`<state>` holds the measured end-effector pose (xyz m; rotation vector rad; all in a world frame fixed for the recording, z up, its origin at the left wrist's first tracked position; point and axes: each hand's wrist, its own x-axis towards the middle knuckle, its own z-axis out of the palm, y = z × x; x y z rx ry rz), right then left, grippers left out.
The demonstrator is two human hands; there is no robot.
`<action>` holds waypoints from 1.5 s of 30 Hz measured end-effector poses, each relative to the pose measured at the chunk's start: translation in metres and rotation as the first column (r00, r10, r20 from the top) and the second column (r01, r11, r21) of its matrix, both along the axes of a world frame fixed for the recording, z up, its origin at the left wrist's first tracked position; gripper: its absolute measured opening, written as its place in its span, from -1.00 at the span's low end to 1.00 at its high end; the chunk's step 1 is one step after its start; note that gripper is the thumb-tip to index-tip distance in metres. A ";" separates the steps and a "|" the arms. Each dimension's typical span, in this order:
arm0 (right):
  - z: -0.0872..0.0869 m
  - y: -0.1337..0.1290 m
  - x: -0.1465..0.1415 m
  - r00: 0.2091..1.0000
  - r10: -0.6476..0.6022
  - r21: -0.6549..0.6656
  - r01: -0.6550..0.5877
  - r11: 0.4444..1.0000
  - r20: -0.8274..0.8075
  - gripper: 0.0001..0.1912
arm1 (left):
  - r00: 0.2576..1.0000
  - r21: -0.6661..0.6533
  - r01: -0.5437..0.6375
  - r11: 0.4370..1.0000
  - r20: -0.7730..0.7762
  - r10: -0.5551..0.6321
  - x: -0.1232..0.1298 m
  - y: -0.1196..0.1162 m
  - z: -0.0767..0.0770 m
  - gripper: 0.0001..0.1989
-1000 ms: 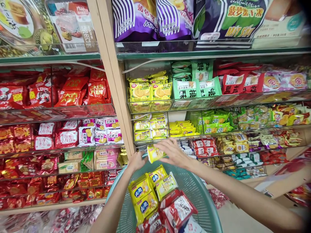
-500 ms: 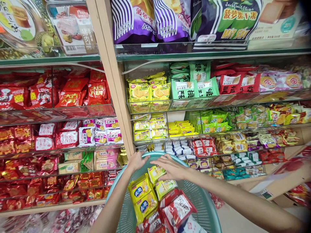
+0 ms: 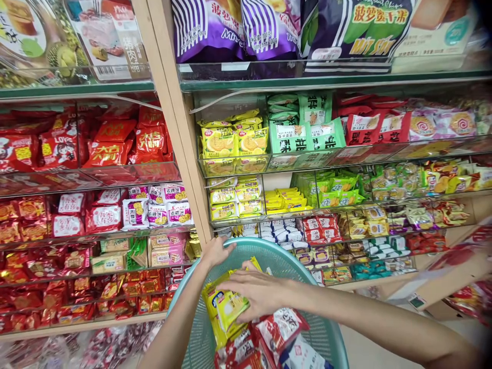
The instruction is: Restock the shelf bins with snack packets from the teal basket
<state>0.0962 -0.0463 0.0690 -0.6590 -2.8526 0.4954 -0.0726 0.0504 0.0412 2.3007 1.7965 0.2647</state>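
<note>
A teal plastic basket [image 3: 286, 262] holds several packaged snacks. My left hand [image 3: 216, 252] is closed over its far left rim. Inside the basket, my right hand [image 3: 258, 290] is curled round a yellow-and-white snack packet [image 3: 231, 308], gripping it above larger yellow snack packs [image 3: 220, 334]. Another yellow packet shows partly behind the fingers. Nearer to me lie red-and-white snack packets [image 3: 281, 328] and a white-and-blue packet [image 3: 304, 353].
Shelves of wrapped snacks rise in front, split by a wooden upright [image 3: 175, 123]. Yellow lemon biscuit packets [image 3: 234, 143] and green packets [image 3: 307, 136] fill bins above the basket. Red packets [image 3: 111, 141] crowd the left bins. Large purple chip bags [image 3: 269, 31] stand on the top shelf.
My right hand has moved down and left inside the basket, bringing a yellow-and-white snack packet over the larger yellow packs. My left hand stays on the rim.
</note>
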 end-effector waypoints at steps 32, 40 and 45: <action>0.014 0.020 0.039 0.984 -0.150 0.014 0.149 0.989 0.101 -0.34 | 1.000 -0.003 0.011 1.000 0.006 -0.011 -0.001 0.000 -0.001 -0.56; -0.004 0.017 0.052 0.980 -0.168 0.009 0.168 0.986 0.106 -0.33 | 1.000 0.012 0.020 1.000 0.008 -0.020 -0.003 0.002 -0.005 -0.52; -0.006 0.020 0.051 0.972 -0.172 0.009 0.172 0.985 0.158 -0.27 | 1.000 0.024 0.025 0.999 0.010 -0.026 -0.004 0.003 -0.007 -0.50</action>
